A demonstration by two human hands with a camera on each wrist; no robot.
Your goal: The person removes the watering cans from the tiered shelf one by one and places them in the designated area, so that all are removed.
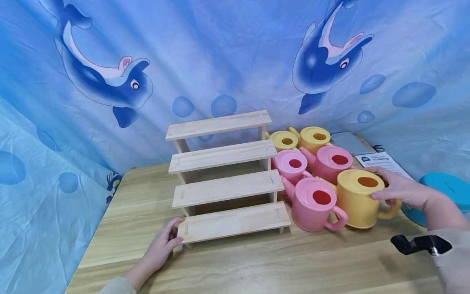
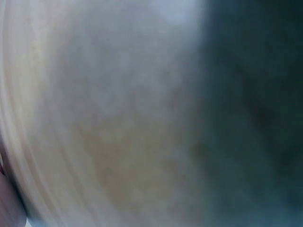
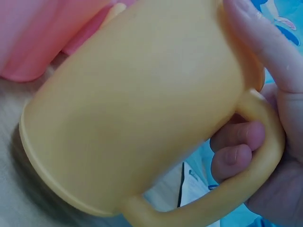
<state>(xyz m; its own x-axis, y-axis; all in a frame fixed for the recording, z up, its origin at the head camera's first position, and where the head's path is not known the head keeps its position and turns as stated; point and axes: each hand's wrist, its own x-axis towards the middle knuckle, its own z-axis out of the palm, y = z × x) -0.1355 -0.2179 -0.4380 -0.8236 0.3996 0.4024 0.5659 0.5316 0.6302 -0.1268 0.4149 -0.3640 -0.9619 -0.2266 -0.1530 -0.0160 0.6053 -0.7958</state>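
Observation:
A yellow watering can (image 1: 358,204) stands at the right, and my right hand (image 1: 404,190) grips its handle; in the right wrist view fingers (image 3: 234,146) pass through the handle loop and the thumb lies along the can's side. My left hand (image 1: 163,245) pinches the left end of the lowest board of a four-step wooden rack (image 1: 235,222). Directly left of the held can is a pink watering can (image 1: 312,208). Two more pink cans, one of them (image 1: 332,163) just behind the held can, stand beside the rack. The left wrist view is a close blur.
Two yellow watering cans (image 1: 313,136) stand at the back, near the dolphin-print curtain (image 1: 227,61). A printed sheet (image 1: 385,163) and a blue round object (image 1: 446,188) lie at the right. The wooden table (image 1: 257,269) extends in front of the rack.

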